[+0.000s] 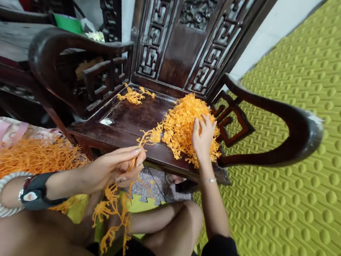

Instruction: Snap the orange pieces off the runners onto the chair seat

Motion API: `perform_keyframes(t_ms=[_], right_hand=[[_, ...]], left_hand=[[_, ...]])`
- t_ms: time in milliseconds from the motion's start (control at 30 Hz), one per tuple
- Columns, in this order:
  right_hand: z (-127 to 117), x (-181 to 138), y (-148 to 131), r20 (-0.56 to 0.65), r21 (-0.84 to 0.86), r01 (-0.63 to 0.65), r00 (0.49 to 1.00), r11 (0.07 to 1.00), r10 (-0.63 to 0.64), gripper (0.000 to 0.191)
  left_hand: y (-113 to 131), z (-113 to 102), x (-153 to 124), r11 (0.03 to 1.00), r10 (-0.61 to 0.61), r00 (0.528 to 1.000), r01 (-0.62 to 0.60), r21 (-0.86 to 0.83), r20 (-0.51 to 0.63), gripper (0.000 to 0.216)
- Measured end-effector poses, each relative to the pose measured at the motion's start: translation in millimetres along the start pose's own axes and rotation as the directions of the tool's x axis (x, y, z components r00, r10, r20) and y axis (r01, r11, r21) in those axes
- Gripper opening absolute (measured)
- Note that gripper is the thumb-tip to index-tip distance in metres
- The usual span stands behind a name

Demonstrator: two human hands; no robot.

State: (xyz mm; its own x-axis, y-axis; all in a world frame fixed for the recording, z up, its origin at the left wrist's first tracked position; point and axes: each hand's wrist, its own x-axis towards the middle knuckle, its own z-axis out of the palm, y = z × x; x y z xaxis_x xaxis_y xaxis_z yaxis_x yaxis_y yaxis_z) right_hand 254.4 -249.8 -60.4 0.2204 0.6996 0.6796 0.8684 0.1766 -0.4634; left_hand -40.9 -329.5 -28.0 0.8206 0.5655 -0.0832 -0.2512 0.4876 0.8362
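My left hand [122,164] is closed in a pinch on a bunch of orange branching strands [112,214]. Part of the bunch hangs below the hand over my lap, and another tuft [152,136] sticks out above the fingertips towards the chair seat. My right hand [203,135] rests on a big heap of curly orange pieces [178,124], its fingers apart and slightly bent. The fingertips touch the heap, and I see nothing gripped between them. Farther back on the seat lies a small cluster of the same orange pieces [134,95].
The heap sits on a dark carved wooden chair [141,115] with curved armrests [296,127]. At lower left, a bag [4,129] holds a mass of loose orange strands [36,156]. A green container [67,23] stands on the left furniture. Yellow-green bumpy matting [310,196] covers the right side.
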Motion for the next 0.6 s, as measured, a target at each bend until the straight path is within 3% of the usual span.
perform_keyframes(t_ms=[67,133,167,233,267,367,433,500,600], right_hand=[[-8.1,-32.6,-26.2,0.125,0.364,0.033,0.989,0.931,-0.084,0.073],[-14.8,-68.8,-58.5,0.358,0.712,-0.142,0.916,0.687,-0.182,0.082],[-17.2,-85.1,-74.0,0.412,0.799,-0.242,0.887,0.55,-0.209,0.085],[-21.0,-111.3,-98.6,0.414,0.861,-0.334,0.899,0.384,-0.146,0.075],[-22.6,-121.1,-106.7,0.381,0.87,-0.334,0.922,0.364,-0.063,0.066],[-27.6,-142.4,-113.9,0.278,0.821,-0.324,0.946,0.47,0.166,0.038],[-32.5,-154.5,-107.9,0.247,0.786,-0.336,0.94,0.518,0.235,0.042],[-39.8,-167.1,-97.4,0.249,0.786,-0.366,0.925,0.498,0.287,0.054],[-53.5,-185.4,-81.8,0.313,0.784,-0.443,0.887,0.435,0.339,0.053]], left_hand=[[0.0,2.4,6.3,0.989,0.002,0.999,-0.009,0.147,0.052,0.031],[-2.2,4.9,13.2,0.937,-0.052,0.992,0.009,0.35,0.113,0.037],[-4.5,5.7,16.5,0.89,-0.104,0.985,0.029,0.455,0.141,0.04],[-11.9,5.4,22.6,0.775,-0.214,0.965,0.071,0.627,0.154,0.044],[-16.9,4.5,25.3,0.72,-0.253,0.958,0.096,0.687,0.132,0.044],[-32.9,-0.2,30.8,0.607,-0.25,0.966,0.107,0.788,0.061,0.045],[-40.6,-2.9,32.0,0.526,-0.197,0.979,0.055,0.849,0.058,0.045],[-44.1,-4.0,31.4,0.45,-0.179,0.983,0.036,0.892,0.05,0.047],[-43.5,-2.3,29.3,0.47,-0.259,0.966,0.113,0.875,0.014,0.051]])
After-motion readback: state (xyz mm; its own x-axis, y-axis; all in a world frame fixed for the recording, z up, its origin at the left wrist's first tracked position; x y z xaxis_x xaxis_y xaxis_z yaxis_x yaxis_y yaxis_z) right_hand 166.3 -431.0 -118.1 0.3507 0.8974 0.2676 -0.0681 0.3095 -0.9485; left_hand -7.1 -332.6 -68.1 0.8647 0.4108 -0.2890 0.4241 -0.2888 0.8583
